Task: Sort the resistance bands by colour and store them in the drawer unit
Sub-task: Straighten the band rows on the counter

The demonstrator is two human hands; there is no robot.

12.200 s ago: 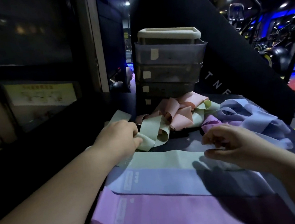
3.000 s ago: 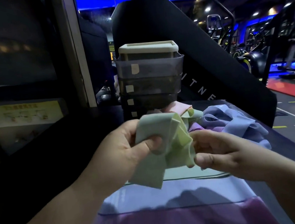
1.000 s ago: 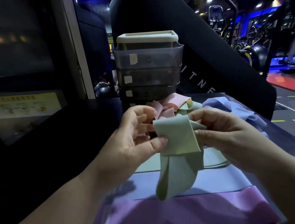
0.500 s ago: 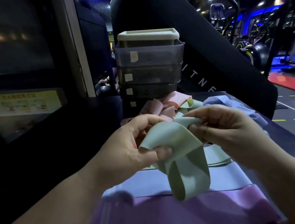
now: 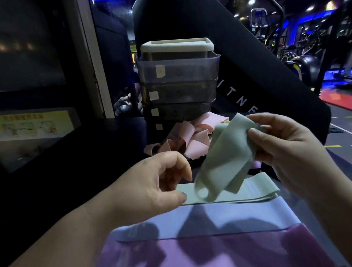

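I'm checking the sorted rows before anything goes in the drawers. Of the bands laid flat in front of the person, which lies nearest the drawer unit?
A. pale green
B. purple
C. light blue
A: the flat pale green band lies beyond the light blue band and the purple band, on the side of the drawer unit, under the loose green band that the right hand grips.

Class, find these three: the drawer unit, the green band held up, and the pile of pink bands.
drawer unit (image 5: 182,73), head view, front of its top drawer.
held green band (image 5: 225,160), head view, middle of its hanging loop.
pink bands (image 5: 195,146), head view, a fold in the pile's middle.
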